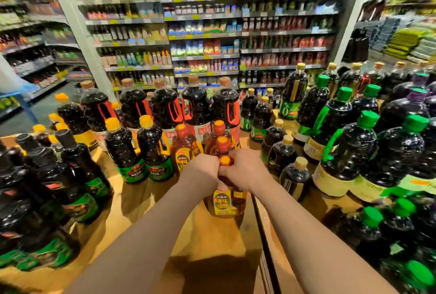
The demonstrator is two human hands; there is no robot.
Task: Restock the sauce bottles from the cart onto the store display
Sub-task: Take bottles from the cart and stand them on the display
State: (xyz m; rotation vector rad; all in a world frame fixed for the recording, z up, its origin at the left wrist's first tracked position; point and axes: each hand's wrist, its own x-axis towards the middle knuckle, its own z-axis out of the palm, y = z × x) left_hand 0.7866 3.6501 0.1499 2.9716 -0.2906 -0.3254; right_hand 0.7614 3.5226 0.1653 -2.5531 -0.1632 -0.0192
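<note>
An amber bottle [224, 201] with a yellow label and an orange cap stands upright on the wooden display table [207, 230], just in front of me. My left hand [203, 171] and my right hand [245, 168] are both closed around its neck and shoulders, knuckles touching below the cap. Right behind it stand three more amber bottles [186, 149] of the same kind. The cart is out of view.
Dark sauce bottles crowd the table: green-labelled ones with black caps [70, 175] on the left, yellow-capped ones [151, 149] ahead, tall red-handled ones [198, 107] behind, green-capped ones [354, 149] on the right. Stocked shelves [205, 41] fill the background. An aisle opens at the far left.
</note>
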